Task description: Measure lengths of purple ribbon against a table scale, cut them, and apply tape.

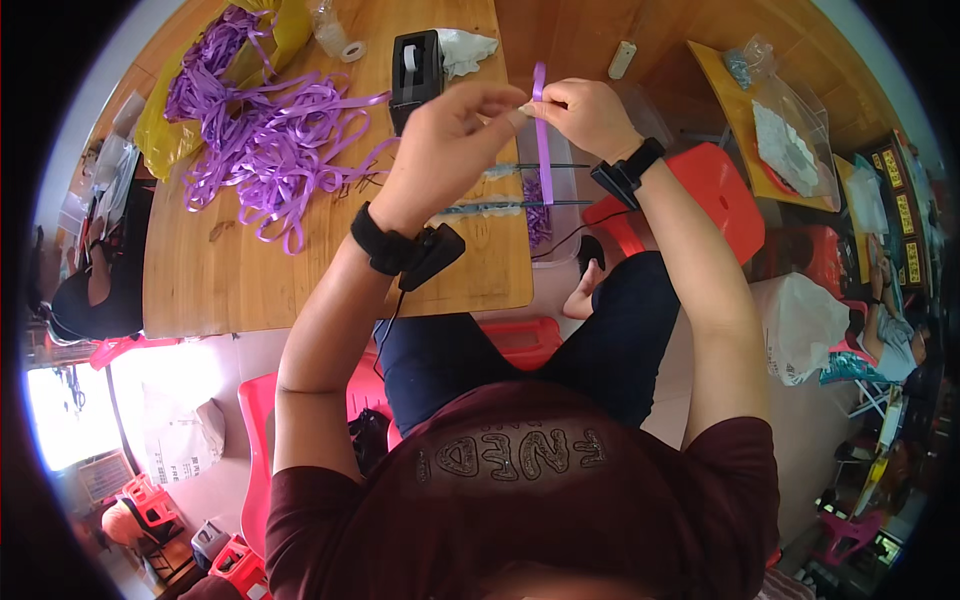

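Note:
My right hand (pixel 592 118) pinches a narrow purple ribbon (pixel 546 170) between thumb and fingers. The ribbon's upper end sticks up above the pinch. Its lower part runs down past two thin dark rods (pixel 570 203) that jut out over the table's right edge. Close beside it, my left hand (pixel 452 145) has its fingers curved and thumb apart, with the tips by the right fingertips; it is slightly blurred and nothing shows in its grasp. A large tangle of purple ribbon (pixel 270 135) lies on the wooden table to the left, spilling from a yellow plastic bag (pixel 165 145).
A black tape dispenser (pixel 415 75), a white tissue (pixel 466 50) and a small tape roll (pixel 353 51) stand on the table (pixel 230 290). Right of its edge is a clear plastic bin (pixel 565 235) with purple ribbon inside. A red stool (pixel 715 200) stands farther right.

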Tool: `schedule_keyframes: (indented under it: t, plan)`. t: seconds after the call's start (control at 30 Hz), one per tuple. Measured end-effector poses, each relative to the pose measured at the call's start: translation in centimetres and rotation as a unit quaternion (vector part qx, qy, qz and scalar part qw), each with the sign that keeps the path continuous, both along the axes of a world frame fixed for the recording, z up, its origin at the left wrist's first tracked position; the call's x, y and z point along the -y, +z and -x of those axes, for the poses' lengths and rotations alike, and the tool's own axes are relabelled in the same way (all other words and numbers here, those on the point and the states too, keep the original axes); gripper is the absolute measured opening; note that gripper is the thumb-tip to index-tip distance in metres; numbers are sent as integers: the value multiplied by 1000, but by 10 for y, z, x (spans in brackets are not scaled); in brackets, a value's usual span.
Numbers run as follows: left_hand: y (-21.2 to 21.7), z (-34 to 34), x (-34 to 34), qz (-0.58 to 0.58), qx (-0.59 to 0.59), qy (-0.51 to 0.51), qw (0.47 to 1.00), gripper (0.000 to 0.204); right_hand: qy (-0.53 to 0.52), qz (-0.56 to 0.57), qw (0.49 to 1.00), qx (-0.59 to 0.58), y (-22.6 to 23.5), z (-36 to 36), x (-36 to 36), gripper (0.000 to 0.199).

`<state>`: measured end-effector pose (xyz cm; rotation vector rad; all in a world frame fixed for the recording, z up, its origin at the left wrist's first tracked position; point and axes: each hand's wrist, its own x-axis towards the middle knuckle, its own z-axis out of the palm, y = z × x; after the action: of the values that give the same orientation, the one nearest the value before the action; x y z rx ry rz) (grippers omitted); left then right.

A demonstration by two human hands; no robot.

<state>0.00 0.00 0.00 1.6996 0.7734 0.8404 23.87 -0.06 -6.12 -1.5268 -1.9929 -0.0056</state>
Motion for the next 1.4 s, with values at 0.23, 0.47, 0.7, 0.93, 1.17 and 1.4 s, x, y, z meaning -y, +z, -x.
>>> schedule_keyframes:
  t: [0.23, 0.47, 0.7, 0.93, 1.17, 1.4]
  plan:
    - [-38, -23, -23, -193, -164, -100, 962, 21, 10, 48, 993, -110, -47, -4, -14, 30]
    - [-69, -36, -29, -310, -236, -165, 906, 22, -105, 246, 920, -287, -85, -17, 9, 34]
    - [-71, -36, -35, -271, -259, -158, 913, 24, -38, 273, 763, -585, -103, 6, 78, 26]
    - [-63, -38, -33, -202, -285, -156, 924, 28, -2, 310, 758, -573, -137, 42, 92, 19]
    - [-63, -37, -32, -194, -273, -160, 929, 28, -39, 277, 769, -575, -153, 53, 102, 22]
    - [-63, -38, -32, -183, -281, -143, 931, 25, -94, 158, 783, -595, -174, 52, 86, 26]
